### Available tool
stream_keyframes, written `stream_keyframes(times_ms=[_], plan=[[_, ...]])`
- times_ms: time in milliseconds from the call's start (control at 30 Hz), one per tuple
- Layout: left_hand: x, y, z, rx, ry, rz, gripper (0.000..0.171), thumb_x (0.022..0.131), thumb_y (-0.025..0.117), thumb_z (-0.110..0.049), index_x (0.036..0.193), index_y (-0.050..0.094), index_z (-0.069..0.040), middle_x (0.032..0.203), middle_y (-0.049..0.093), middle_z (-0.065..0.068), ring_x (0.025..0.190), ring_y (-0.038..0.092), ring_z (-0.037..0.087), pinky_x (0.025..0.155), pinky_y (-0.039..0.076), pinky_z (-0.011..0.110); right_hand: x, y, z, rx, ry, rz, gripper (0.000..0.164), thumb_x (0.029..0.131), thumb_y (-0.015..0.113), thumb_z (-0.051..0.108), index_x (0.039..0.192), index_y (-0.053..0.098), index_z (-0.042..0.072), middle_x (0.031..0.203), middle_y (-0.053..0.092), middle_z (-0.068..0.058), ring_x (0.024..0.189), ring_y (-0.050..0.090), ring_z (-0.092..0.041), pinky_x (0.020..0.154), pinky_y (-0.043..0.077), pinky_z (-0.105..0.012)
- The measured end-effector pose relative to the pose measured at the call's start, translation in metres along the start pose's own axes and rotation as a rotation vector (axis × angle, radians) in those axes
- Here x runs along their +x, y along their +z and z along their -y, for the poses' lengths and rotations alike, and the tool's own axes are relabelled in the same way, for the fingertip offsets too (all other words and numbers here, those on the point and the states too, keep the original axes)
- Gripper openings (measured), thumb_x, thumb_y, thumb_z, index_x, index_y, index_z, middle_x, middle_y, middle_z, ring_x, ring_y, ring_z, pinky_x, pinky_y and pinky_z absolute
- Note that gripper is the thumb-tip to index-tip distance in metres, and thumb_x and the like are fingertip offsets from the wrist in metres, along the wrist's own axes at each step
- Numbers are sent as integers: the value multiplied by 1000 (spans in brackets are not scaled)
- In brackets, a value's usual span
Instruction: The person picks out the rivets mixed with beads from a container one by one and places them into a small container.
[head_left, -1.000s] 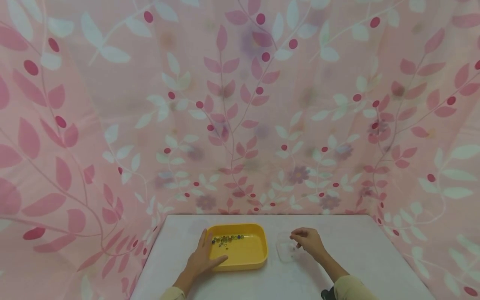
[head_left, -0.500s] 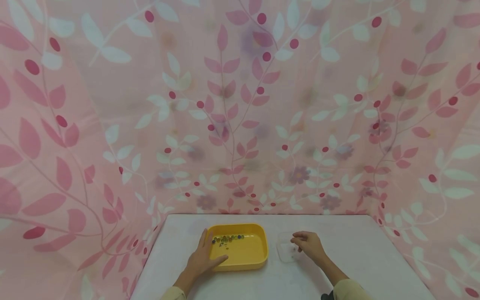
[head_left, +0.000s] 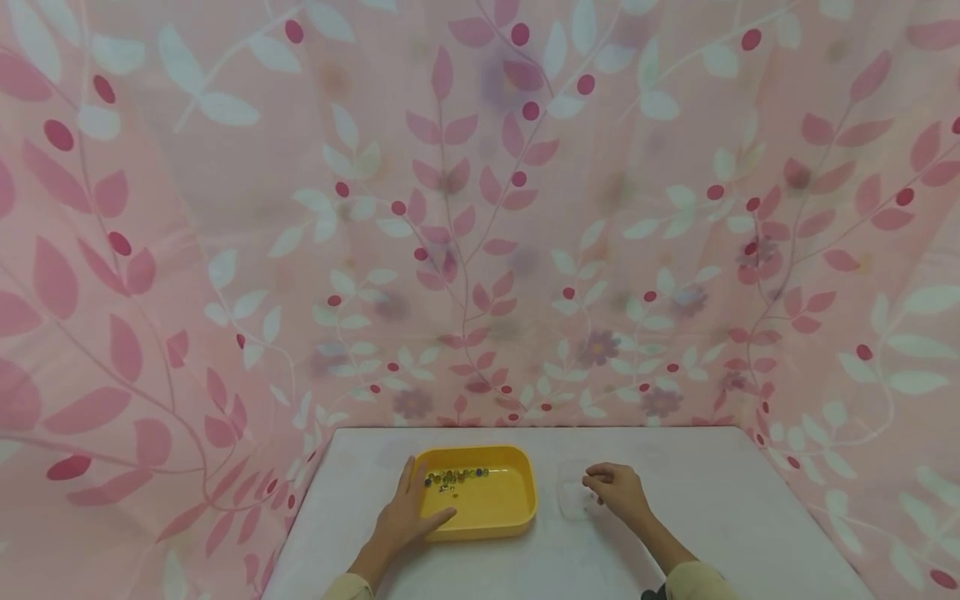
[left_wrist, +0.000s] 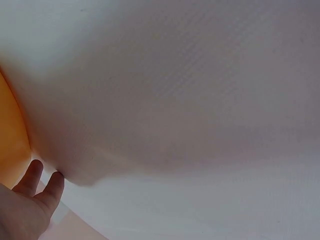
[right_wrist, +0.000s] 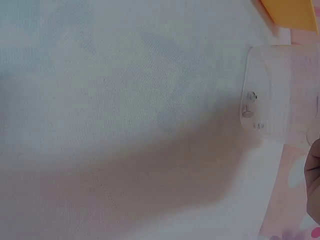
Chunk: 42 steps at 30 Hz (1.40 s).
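Observation:
A yellow tray (head_left: 495, 533) stands on the table with several small marbles (head_left: 450, 477) gathered in its upper left part, most of them clear or yellowish and a few blue. My left hand (head_left: 402, 512) rests against the tray's left side, fingers straight and spread, thumb over the near rim. To the tray's right, a clear plastic container (head_left: 572, 493) is beside my right hand (head_left: 618, 487), whose curled fingers seem to pinch its upper rim; the fingertips are partly hidden. A few clear marbles (right_wrist: 248, 114) lie at the container's bottom in the right wrist view.
The white table (head_left: 690, 517) ends at a far edge just behind the tray and container. Pink curtains (head_left: 480, 250) with a leaf pattern enclose the back and sides.
The clear container has shifted slightly away and to the right. My right hand has dipped a little from its earlier place. The left hand and tray have stayed put.

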<state>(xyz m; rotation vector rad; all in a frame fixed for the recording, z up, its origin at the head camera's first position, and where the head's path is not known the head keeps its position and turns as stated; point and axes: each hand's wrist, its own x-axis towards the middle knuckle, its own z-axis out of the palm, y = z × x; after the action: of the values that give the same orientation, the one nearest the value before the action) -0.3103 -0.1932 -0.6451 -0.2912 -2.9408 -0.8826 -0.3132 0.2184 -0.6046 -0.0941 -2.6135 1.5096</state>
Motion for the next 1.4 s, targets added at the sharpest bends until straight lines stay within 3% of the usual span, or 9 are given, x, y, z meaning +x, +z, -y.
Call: stream_keyframes(times_ms=[600, 900, 1200, 1400], plan=[[-1, -3, -5, -25, -3, -3, 106, 79, 68, -68, 158, 23, -13, 165, 8, 19, 112, 61, 46, 65, 55, 46, 1, 3, -2, -21, -14, -31, 21, 84, 76, 7, 102, 73, -3, 82, 76, -8, 53, 61, -14, 50, 50, -22], [-2, -6, -6, -29, -5, 3, 105, 79, 68, -69, 157, 26, -13, 165, 9, 19, 114, 60, 46, 69, 55, 49, -2, 2, -2, -146, -100, 37, 26, 77, 83, 10, 101, 74, 4, 89, 75, -5, 57, 52, -9, 50, 44, -22], [1, -1, 1, -40, -6, -6, 105, 78, 68, -69, 157, 27, -13, 166, 8, 19, 117, 58, 47, 72, 55, 51, -4, 0, 2, -153, -128, 86, 28, 76, 84, 11, 101, 73, 2, 102, 73, -13, 58, 49, -10, 50, 42, -22], [1, 0, 0, -51, -9, -9, 103, 79, 70, -65, 157, 27, -13, 166, 8, 18, 119, 57, 47, 74, 56, 53, -5, -1, 2, -195, -226, -33, 26, 77, 84, 12, 100, 74, 6, 96, 70, -9, 58, 47, -4, 52, 41, -20]])
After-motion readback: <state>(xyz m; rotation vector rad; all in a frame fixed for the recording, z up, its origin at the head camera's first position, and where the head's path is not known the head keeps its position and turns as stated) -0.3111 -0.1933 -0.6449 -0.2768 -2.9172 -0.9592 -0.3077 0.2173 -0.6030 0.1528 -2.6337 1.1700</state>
